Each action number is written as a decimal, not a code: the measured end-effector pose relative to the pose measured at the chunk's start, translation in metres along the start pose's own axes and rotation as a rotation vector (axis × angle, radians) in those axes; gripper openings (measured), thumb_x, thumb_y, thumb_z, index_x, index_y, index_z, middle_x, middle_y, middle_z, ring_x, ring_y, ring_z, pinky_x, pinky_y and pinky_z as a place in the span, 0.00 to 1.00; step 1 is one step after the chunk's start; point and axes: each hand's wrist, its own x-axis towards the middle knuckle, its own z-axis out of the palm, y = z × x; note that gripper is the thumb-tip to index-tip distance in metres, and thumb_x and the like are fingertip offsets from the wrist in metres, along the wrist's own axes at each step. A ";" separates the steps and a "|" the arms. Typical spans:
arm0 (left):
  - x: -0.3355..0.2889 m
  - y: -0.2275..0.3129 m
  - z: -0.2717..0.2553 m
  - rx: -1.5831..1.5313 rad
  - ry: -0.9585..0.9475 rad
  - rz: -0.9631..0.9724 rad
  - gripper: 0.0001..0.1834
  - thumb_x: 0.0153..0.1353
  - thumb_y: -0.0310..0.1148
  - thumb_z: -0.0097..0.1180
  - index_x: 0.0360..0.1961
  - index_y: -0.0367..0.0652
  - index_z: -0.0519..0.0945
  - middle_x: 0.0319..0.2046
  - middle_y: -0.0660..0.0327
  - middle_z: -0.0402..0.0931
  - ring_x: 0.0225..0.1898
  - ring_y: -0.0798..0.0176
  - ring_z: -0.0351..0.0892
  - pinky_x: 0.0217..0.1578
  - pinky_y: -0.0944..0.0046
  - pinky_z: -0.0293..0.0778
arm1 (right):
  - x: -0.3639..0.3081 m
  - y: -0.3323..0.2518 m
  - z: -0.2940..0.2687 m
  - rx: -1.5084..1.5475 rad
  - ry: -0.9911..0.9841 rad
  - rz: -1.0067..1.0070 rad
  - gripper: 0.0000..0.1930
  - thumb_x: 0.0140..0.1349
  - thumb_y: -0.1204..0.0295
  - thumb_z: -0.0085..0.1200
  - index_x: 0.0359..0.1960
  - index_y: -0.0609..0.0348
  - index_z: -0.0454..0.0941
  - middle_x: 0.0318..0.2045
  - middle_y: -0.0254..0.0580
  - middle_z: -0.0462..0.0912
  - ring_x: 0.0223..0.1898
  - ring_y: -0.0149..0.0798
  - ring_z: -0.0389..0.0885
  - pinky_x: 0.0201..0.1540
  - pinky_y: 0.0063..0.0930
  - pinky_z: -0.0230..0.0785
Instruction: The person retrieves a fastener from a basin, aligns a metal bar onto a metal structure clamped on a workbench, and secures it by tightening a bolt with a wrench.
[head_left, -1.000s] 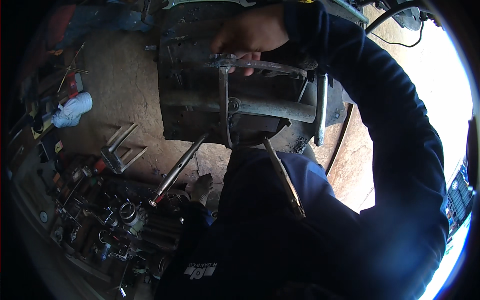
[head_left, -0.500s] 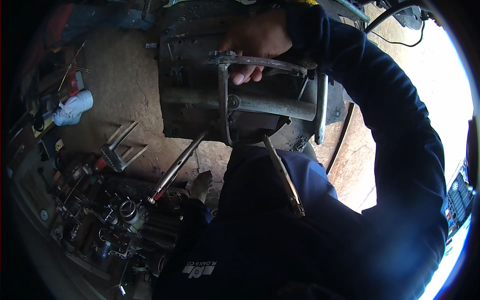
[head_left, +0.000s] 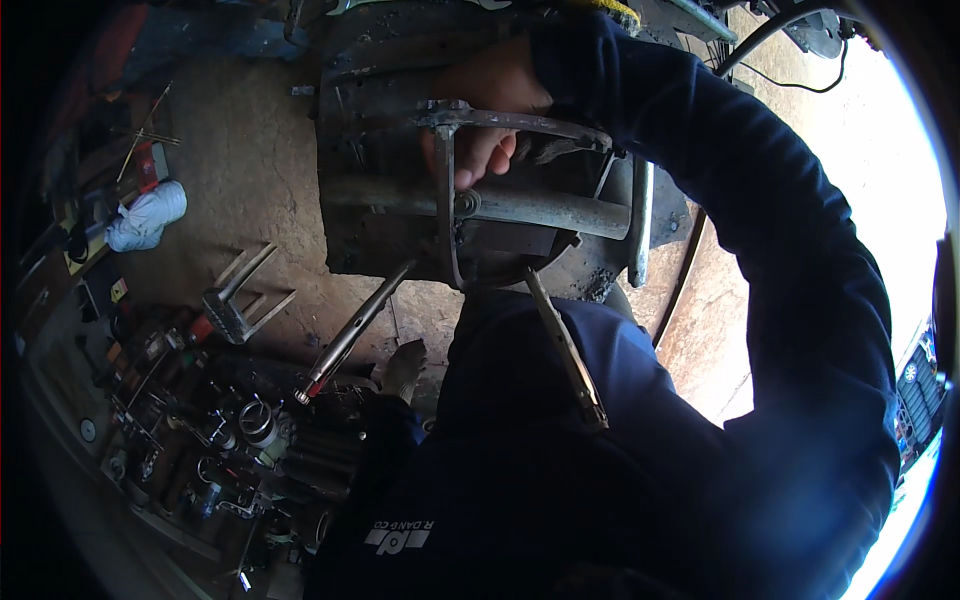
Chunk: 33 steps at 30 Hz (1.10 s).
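Observation:
My right hand [head_left: 490,155] is bare and reaches in from the right, under the curved bar of a metal frame [head_left: 445,190]. Its fingers are curled together behind that bar. The fingertips hang just above a round pipe [head_left: 550,210] with a washer-like ring [head_left: 467,203] on it; anything they pinch is hidden. What looks like my left hand [head_left: 402,370], in a grey glove, is low beside my body, its fingers too dark to read. Near it, a long metal tool like locking pliers [head_left: 350,335] slants up to the frame. A similar one [head_left: 567,350] lies against my lap.
The frame rests on a dark metal table [head_left: 350,240]. A small stool [head_left: 240,300] stands on the floor at left, close to cluttered tools and metal parts [head_left: 260,425]. A white bundle [head_left: 147,215] lies farther left. A dark cable [head_left: 770,35] curves at upper right.
My right hand has shifted slightly left and down, its fingertips now nearer the ring on the pipe. The right sleeve has moved left with it. The frame and both long tools look unmoved.

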 end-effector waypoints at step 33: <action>-0.007 0.128 0.038 -0.399 0.197 -0.144 0.03 0.69 0.36 0.61 0.40 0.52 0.80 0.31 0.72 0.74 0.29 0.73 0.72 0.31 0.69 0.69 | -0.013 0.050 -0.082 -1.025 0.938 0.029 0.15 0.63 0.67 0.56 0.49 0.50 0.87 0.48 0.50 0.87 0.48 0.57 0.86 0.53 0.48 0.78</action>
